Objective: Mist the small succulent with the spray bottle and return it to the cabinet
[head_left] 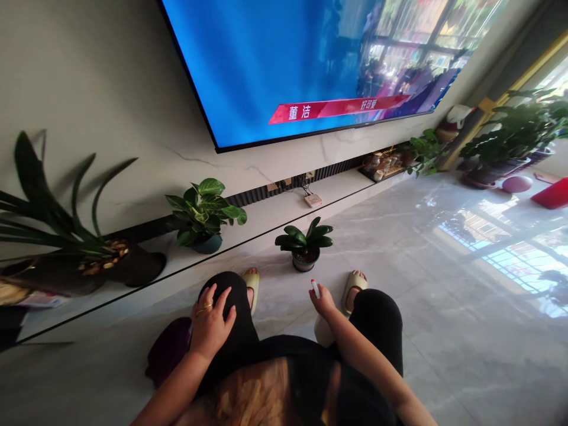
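Observation:
My left hand lies on my left knee, fingers spread, with a ring on one finger and nothing in its grasp. Between my legs, my right hand is closed around a small white tube with a red tip, which points up and away from me. A whitish rounded object shows partly behind my right wrist; I cannot tell what it is. Just beyond the tube, a small potted plant with thick dark green leaves stands upright on the floor, apart from both hands.
Along the wall runs a low white ledge bearing a leafy potted plant, a long-leaved plant and a small box. Above hangs a lit television. More plants stand at right. A dark purple item is beside my left leg.

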The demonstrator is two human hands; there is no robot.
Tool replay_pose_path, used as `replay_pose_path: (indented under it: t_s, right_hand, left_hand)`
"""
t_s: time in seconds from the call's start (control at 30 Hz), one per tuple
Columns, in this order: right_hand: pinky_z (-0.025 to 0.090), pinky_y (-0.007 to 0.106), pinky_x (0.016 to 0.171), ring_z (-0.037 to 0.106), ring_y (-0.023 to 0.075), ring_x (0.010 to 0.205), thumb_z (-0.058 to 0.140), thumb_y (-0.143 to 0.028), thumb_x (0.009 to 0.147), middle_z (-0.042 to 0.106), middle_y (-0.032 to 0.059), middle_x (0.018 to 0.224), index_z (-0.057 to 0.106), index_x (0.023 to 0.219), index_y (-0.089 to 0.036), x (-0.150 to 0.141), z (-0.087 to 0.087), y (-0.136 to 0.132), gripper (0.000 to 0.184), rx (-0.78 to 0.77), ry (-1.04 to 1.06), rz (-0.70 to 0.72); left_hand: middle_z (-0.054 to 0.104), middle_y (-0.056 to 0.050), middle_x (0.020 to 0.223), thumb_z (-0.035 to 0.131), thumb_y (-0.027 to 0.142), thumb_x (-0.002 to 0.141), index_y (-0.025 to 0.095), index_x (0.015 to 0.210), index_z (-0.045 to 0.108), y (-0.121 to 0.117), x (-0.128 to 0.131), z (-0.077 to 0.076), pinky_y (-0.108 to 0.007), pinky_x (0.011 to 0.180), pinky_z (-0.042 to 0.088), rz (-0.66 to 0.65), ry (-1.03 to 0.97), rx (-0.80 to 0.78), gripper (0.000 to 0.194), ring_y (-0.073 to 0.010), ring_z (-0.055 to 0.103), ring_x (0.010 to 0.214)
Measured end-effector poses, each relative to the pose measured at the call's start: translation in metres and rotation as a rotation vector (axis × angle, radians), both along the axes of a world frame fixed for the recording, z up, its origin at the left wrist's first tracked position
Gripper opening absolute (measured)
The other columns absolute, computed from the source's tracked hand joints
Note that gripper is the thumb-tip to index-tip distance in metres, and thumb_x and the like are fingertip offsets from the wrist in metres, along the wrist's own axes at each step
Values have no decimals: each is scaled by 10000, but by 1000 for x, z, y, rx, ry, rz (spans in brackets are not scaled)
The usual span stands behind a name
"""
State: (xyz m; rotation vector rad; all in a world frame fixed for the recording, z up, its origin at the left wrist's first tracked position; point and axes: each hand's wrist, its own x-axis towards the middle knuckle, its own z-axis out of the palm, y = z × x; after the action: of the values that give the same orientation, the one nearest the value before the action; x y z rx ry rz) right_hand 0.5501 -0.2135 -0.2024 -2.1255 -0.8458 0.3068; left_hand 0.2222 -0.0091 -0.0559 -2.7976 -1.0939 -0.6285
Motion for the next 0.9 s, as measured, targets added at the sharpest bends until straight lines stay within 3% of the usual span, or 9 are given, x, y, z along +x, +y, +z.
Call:
replay_pose_path:
  t_s: [0.37, 0.6, 0.73, 0.9]
  right_hand:
    - [581, 339, 756, 677, 217, 764, 591, -334, 890, 696, 48, 810, 646, 872, -245, -1, 1, -2, 107, 113, -44, 75]
    - [607, 414, 942, 706, 254, 979, 540, -381, 996, 708, 115, 1070, 668, 1208, -225, -6, 24, -1, 291, 219, -96, 126]
    - [614, 430, 941, 702, 262, 969, 551, -344, 988, 706, 103, 1053, 671, 1221, -247, -6, 32, 0, 279, 207, -94, 131]
    - [620, 439, 933, 704, 279, 994, 594, -297, 925, 725, 99, 1048, 695, 1149, -253, -7, 24, 3, 250, 139, -93, 96]
  left_hand:
    - [508, -249, 1561, 571, 323, 1016, 156, 1384, 679, 0, 1, 1, -629, 1136, 510, -2, -4, 9, 418, -452, 542, 1429]
    - [509, -229, 1569, 568, 324, 1013, 189, 1394, 664, 0, 1, 1, -623, 1155, 496, 8, -17, -19, 415, -440, 532, 1450]
    - [508, -233, 1567, 568, 327, 1009, 186, 1394, 668, 1, 2, 2, -617, 1161, 489, -5, -18, -16, 423, -441, 532, 1446]
    - [519, -228, 1558, 568, 333, 1003, 188, 1394, 674, 2, 5, 4, -594, 1167, 484, -22, -20, -23, 430, -431, 542, 1437]
